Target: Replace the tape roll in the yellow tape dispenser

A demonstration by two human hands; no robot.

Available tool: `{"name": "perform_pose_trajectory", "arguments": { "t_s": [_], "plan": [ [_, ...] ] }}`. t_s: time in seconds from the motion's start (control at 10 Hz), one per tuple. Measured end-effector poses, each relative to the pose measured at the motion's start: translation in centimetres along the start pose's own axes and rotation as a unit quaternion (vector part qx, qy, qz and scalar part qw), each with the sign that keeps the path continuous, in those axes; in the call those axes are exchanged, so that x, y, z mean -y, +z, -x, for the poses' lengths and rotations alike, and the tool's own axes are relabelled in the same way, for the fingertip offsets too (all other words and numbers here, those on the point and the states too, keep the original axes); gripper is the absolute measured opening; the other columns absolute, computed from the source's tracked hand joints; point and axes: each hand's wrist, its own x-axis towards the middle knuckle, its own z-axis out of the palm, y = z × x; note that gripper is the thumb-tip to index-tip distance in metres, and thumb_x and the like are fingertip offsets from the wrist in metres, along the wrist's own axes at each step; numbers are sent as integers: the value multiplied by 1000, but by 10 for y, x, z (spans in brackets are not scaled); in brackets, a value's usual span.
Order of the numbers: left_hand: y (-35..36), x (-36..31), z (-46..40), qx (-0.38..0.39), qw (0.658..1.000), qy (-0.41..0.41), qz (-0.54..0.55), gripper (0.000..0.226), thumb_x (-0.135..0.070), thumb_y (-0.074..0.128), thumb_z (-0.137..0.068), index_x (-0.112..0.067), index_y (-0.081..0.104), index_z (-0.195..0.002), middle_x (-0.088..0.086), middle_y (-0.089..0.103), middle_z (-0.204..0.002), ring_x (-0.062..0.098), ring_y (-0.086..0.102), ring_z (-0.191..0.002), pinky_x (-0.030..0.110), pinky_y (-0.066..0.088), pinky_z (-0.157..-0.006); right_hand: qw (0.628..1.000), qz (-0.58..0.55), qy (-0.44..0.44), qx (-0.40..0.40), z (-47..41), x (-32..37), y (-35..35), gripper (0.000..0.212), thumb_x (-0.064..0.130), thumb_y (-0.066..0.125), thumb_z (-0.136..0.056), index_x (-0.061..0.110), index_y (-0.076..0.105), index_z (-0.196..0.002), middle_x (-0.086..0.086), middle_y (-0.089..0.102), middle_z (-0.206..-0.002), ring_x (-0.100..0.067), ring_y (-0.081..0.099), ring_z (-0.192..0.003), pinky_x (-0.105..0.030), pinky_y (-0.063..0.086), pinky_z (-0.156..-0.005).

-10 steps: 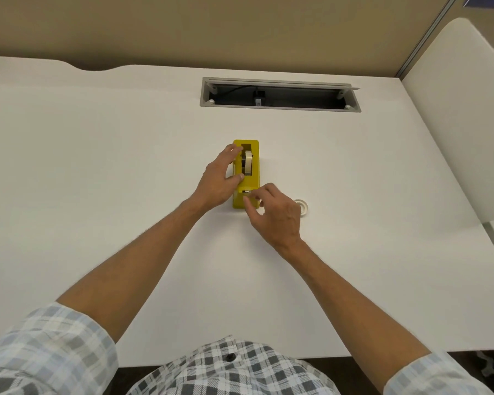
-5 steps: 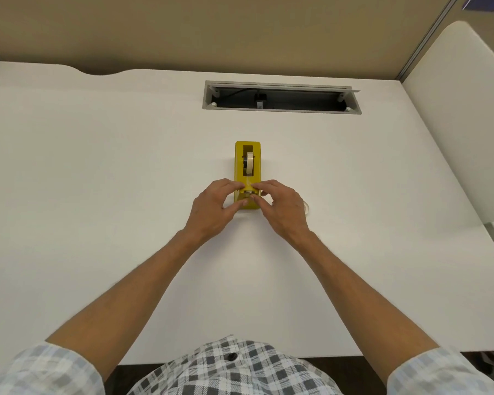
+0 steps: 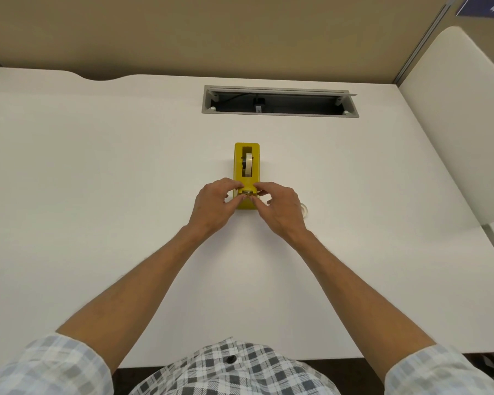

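Note:
The yellow tape dispenser (image 3: 247, 163) stands on the white desk (image 3: 97, 195), lengthwise away from me. A cream tape roll (image 3: 248, 164) sits upright in its slot. My left hand (image 3: 216, 205) and my right hand (image 3: 281, 208) meet at the dispenser's near end, fingertips pinching at the cutter (image 3: 247, 192) from either side. Whether a tape end lies between the fingers is too small to tell. A nearly spent clear roll (image 3: 304, 209) lies on the desk, mostly hidden behind my right hand.
A recessed grey cable tray (image 3: 280, 101) with a cord opens in the desk behind the dispenser. A white side panel (image 3: 457, 124) rises at the right. A tan partition wall (image 3: 240, 32) closes the back.
My left hand slid from the dispenser's side by the roll down to its near end, joining my right hand at the cutter. Both hands have stayed there since.

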Motion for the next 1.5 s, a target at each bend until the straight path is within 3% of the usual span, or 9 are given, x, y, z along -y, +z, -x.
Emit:
{"name": "perform_pose_trajectory", "arguments": {
  "t_s": [0.1, 0.3, 0.5, 1.1, 1.3, 1.5],
  "plan": [
    [1, -1, 0, -3, 1000, -4, -2, 30, -26, 68, -88, -12, 69, -114, 5, 72, -112, 23, 67, -96, 42, 59, -82, 999, 32, -33, 8, 1, 2, -3, 42, 34, 66, -91, 24, 58, -130, 5, 74, -103, -16, 69, -88, -34, 56, -73],
    [-1, -4, -1, 2, 1000, -9, -23, 31, -29, 68, -88, -12, 70, -115, 5, 73, -112, 24, 67, -96, 43, 58, -81, 997, 57, -50, -18, 0, 4, -5, 30, 37, 65, -92, 26, 66, -120, 5, 75, -93, -19, 69, -82, -28, 47, -65],
    [-4, -5, 1, 9, 1000, -22, -9, 32, -26, 68, -88, -11, 69, -117, 6, 72, -116, 24, 67, -99, 43, 57, -86, 996, 72, -56, -15, -1, 6, -4, 37, 34, 67, -90, 21, 61, -124, 3, 76, -99, -23, 71, -85, -31, 50, -68],
    [-9, -11, 7, 10, 1000, -15, 7, 30, -14, 67, -89, -7, 69, -118, 10, 71, -116, 27, 67, -101, 41, 57, -89, 998, 42, -45, -2, 4, 3, 0, 32, 25, 68, -92, 14, 62, -121, -4, 76, -100, -25, 71, -87, -43, 59, -76],
    [-10, -6, 8, 26, 999, -19, 26, 39, -17, 65, -89, -15, 62, -128, 6, 69, -120, 20, 63, -109, 36, 58, -86, 998, 56, -35, 11, 6, 4, -2, 38, 25, 66, -91, 16, 59, -128, -1, 71, -112, -20, 68, -96, -38, 56, -82],
    [-17, 0, 14, 9, 999, -30, 20, 44, -25, 64, -89, -27, 57, -133, -4, 68, -120, 11, 61, -110, 35, 58, -85, 996, 80, -27, -8, 7, 3, -18, 41, 35, 65, -91, 22, 58, -129, 6, 70, -113, -11, 67, -94, -31, 54, -79]
  ]
}}
